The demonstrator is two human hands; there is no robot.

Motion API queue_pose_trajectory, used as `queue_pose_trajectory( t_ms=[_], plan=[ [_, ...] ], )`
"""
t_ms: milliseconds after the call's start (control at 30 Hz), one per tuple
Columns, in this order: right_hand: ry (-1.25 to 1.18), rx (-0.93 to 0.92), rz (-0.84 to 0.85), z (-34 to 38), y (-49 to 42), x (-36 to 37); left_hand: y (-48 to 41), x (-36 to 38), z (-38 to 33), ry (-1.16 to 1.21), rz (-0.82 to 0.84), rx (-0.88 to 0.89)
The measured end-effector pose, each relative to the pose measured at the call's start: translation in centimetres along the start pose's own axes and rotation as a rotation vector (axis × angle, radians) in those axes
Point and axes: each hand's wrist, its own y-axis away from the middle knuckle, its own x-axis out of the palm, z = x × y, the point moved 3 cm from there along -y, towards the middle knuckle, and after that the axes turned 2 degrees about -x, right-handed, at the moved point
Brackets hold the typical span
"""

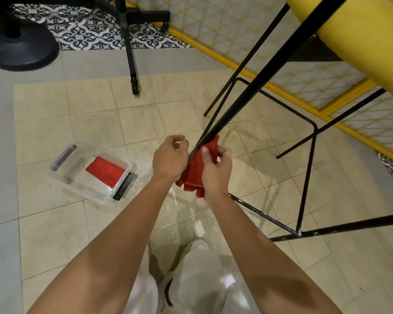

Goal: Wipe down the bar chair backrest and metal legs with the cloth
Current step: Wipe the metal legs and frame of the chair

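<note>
- Plainly, two hands are in view: the right hand pinches a red cloth bunched against one black metal leg of the bar chair; the left hand sits just beside that leg, fingers loosely curled, holding nothing.
- Two cloths in all: the bunched one low on the leg; a second cloth, also red, lying flat inside one clear plastic box on the tiles to the left.
- Around: one black fan base; one black stand pole; a yellow-framed mesh fence behind the chair.
- The chair's yellow padding is cut off at the top right; seat or backrest, I cannot tell; hands and cloth hide the leg's lower end.
</note>
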Motion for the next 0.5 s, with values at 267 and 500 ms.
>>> queue_pose_trajectory(
  t_ms=[267,500],
  plan=[
    [0.163,0.232,0.214,-1.5,-0.6,1.1,0.1,0.5,0.0,0.009,0.046,0.009],
    [0.002,0.153,0.161,-1.5,-0.7,-0.6,-0.2,0.1,-0.1,0.008,0.02,0.042]
  ],
)
